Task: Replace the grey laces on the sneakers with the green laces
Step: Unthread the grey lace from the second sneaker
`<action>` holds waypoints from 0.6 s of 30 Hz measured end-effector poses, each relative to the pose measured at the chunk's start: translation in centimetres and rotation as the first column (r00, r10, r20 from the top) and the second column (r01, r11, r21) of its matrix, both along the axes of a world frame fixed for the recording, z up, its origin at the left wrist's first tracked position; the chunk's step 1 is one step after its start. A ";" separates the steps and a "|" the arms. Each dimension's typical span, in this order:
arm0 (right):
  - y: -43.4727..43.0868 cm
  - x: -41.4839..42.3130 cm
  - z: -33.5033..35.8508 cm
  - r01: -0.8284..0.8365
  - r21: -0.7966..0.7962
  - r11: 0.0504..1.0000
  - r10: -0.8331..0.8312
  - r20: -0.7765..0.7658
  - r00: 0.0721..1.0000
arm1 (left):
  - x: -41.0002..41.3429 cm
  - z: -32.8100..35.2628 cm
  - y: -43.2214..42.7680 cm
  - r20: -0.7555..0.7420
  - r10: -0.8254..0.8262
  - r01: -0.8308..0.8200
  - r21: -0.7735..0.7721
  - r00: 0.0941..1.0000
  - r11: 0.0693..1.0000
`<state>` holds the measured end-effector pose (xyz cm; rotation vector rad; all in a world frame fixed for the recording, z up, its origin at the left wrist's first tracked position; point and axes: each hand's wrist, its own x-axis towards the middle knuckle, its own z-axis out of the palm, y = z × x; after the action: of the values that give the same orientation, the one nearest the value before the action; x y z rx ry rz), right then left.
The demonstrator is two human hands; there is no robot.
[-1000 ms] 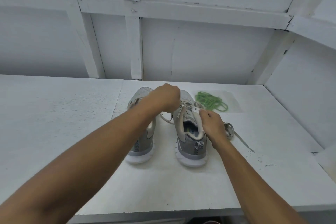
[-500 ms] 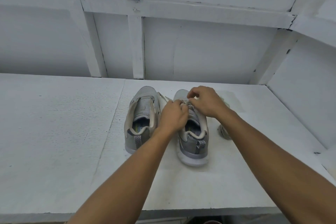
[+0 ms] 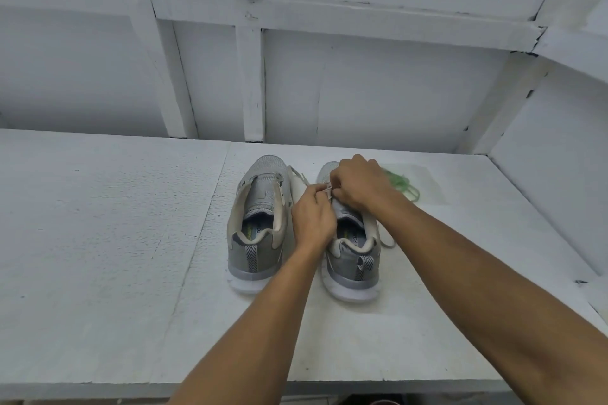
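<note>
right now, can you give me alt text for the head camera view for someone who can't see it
Both hands, left hand and right hand, pinch a grey lace over the right sneaker on a white table. The left sneaker stands beside it, heels toward the camera, and green laces lie behind the right hand.

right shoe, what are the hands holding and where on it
Both hands, left hand and right hand, pinch the grey lace over the right shoe, above its tongue near the eyelets.

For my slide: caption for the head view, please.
Both hands pull the grey lace from the right sneaker.
</note>
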<state>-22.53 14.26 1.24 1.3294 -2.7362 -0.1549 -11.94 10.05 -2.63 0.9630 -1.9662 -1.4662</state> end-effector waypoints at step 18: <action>-0.6 0.3 0.3 0.041 0.084 0.996 -0.040 -0.020 0.999 | -0.3 -0.5 0.3 -0.029 0.054 -0.053 0.033 0.998 0.998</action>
<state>-22.20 13.67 1.58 1.2856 -2.7709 -0.2873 -12.26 10.33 -3.13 0.9942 -1.8870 -1.4781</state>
